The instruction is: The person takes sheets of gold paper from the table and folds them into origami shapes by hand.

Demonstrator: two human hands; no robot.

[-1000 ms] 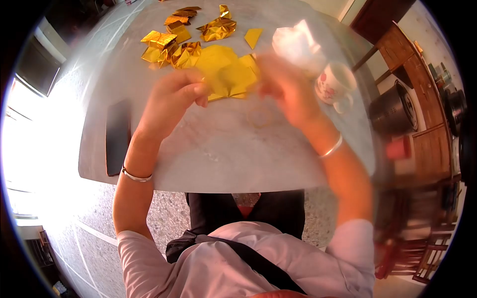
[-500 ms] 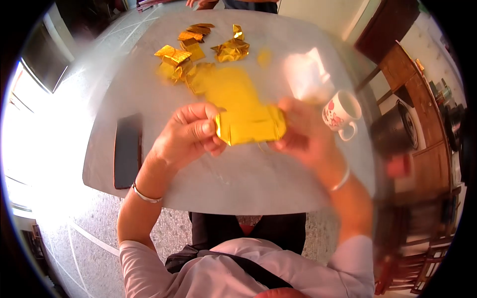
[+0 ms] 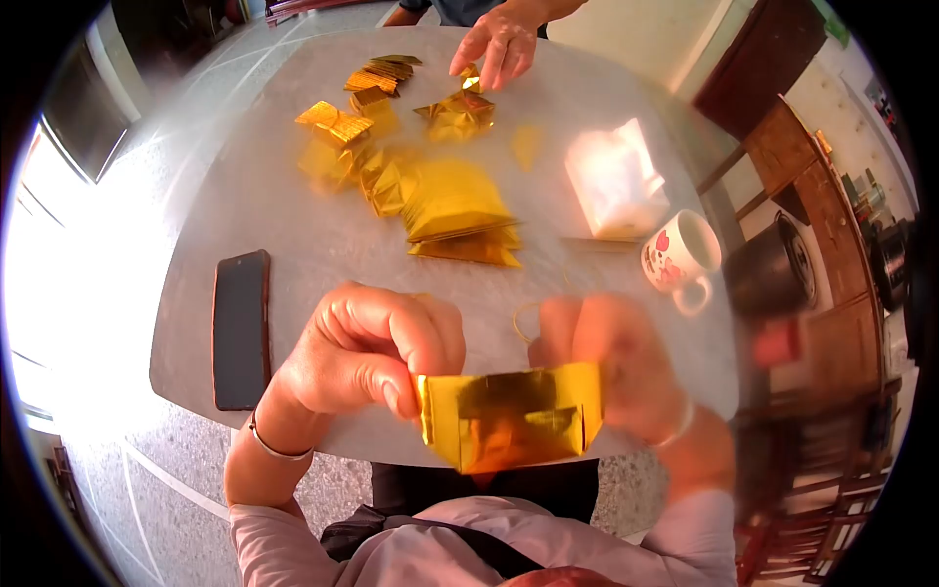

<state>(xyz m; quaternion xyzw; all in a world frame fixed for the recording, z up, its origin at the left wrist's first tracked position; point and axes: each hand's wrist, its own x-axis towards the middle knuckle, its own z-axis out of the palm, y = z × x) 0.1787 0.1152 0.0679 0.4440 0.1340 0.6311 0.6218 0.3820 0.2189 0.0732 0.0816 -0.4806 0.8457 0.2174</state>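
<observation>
A folded piece of shiny gold paper (image 3: 514, 421) is held between both hands over the table's near edge. My left hand (image 3: 367, 347) pinches its left end between thumb and bent fingers. At the right end my right hand (image 3: 616, 357) grips it, blurred by motion. The paper's mirror-like face is turned up toward me, with folded corners at both sides. Beyond my hands lies a stack of gold paper sheets (image 3: 460, 210), with its near edges fanned. Several folded gold pieces (image 3: 337, 122) are piled farther left.
A phone (image 3: 242, 333) lies on the grey table (image 3: 323, 230) at left. On the right are a white packet (image 3: 614, 181) and a patterned mug (image 3: 677, 254). Another person's hand (image 3: 499, 44) reaches over folded gold paper (image 3: 458, 112) at the far side. A thin rubber band (image 3: 525, 321) lies near my right hand.
Both hands have come closer to my body with the gold paper, whose shiny face now shows. The other person's hand has moved in over the far gold pieces.
</observation>
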